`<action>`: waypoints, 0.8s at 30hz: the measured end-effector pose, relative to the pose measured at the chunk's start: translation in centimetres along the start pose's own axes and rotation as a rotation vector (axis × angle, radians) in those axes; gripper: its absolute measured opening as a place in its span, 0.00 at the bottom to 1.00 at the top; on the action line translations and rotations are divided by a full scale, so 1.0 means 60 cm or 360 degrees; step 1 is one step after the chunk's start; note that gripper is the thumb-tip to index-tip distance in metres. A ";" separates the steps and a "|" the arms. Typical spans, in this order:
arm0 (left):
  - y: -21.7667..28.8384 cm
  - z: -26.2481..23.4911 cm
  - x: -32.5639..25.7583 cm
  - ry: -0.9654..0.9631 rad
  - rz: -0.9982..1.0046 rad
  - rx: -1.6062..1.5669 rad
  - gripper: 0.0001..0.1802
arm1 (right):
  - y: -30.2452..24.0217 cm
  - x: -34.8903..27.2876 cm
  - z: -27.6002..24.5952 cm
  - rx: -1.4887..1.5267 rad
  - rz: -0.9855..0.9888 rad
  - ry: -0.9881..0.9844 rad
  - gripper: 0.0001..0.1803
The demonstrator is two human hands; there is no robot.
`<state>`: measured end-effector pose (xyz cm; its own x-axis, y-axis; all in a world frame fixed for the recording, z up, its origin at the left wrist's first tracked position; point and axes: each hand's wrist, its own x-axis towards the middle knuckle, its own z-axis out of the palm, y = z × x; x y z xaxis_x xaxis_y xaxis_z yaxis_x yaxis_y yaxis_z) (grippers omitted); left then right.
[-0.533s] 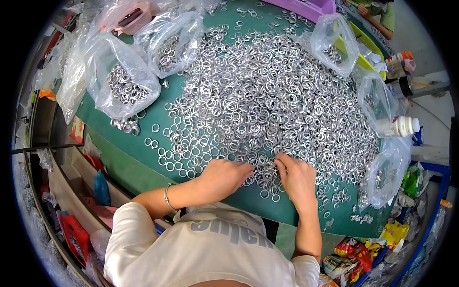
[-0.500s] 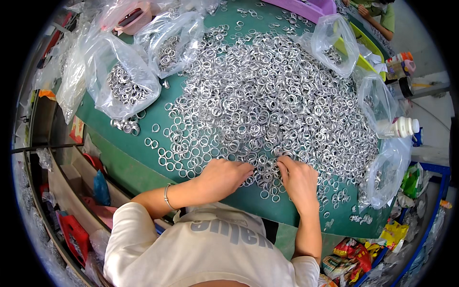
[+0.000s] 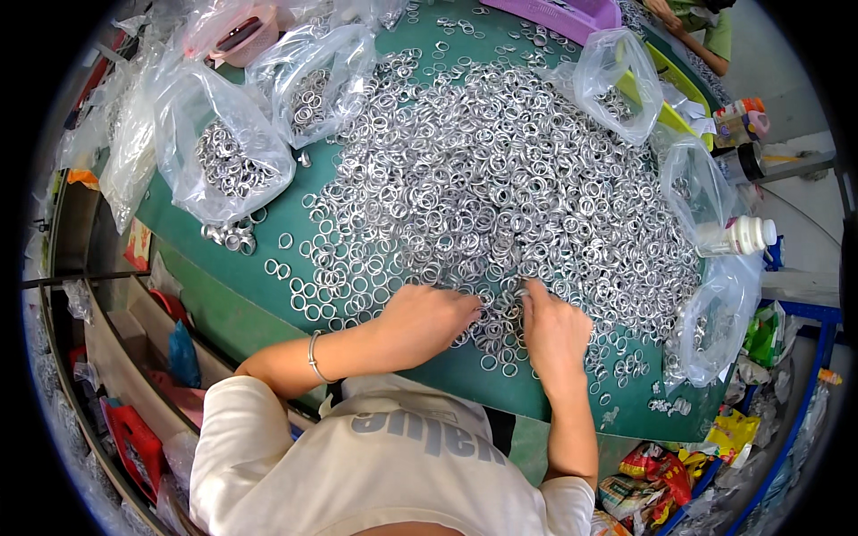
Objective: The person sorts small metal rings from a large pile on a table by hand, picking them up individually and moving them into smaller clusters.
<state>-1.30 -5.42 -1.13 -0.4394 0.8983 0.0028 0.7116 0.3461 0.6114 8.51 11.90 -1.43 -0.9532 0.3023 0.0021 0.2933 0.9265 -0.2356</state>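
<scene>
Covering most of the green table (image 3: 223, 313), a broad heap of small silvery metal rings (image 3: 500, 188) lay loose and overlapping, thinning to scattered singles along its near edge. Around it stood clear plastic bags (image 3: 223, 152), several part-filled with the same rings, and a white bottle (image 3: 742, 237) sat at the far right rim. The left hand (image 3: 427, 323) rested palm down on the near edge of the heap, fingers spread flat over the rings; whether it pinched any could not be told. The right hand (image 3: 554, 329) lay just beside it, fingers drawn together and pointing into the pile, fingertips touching rings, though a closed grasp on one was not visible. A thin bracelet (image 3: 314, 357) circled the left wrist.

The rings looked stiff, light singly but heavy in bulk, and smooth enough to slide and tangle. They would probably best be taken by pinching one at its rim, or raked flat under spread fingers.
</scene>
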 end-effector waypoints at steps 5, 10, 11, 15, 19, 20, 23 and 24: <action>-0.017 0.005 -0.005 0.0037 -0.0048 -0.0045 0.08 | 0.023 -0.013 -0.035 0.0078 0.0074 0.0016 0.03; -0.007 0.006 0.024 -0.0003 0.0119 -0.0037 0.06 | 0.000 0.015 -0.009 0.0215 -0.0119 0.0192 0.05; -0.007 0.007 0.027 -0.0014 0.0143 -0.0035 0.06 | 0.001 0.020 0.002 0.0088 -0.0155 0.0075 0.04; -0.001 0.001 0.026 0.0058 0.0153 -0.0065 0.08 | -0.003 0.028 0.013 0.0013 -0.0140 -0.0002 0.06; -0.009 0.008 0.016 0.0144 0.0125 -0.0087 0.08 | 0.029 0.016 -0.006 0.0564 0.0016 0.0064 0.06; -0.010 0.008 0.016 0.0161 0.0121 -0.0094 0.08 | 0.040 0.010 -0.010 0.0843 0.0070 0.0149 0.06; -0.004 0.005 0.029 0.0121 0.0142 -0.0068 0.07 | 0.067 -0.011 -0.021 0.2345 0.0290 -0.0094 0.03; -0.003 0.005 0.038 0.0075 0.0165 -0.0041 0.07 | 0.070 -0.016 -0.022 0.2844 0.0367 -0.0182 0.03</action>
<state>-2.28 -3.35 -1.51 -0.3897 0.9150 0.1042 0.7408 0.2442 0.6258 10.73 15.82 -1.12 -0.9316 0.2892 -0.2202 0.0556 -0.4852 -0.8726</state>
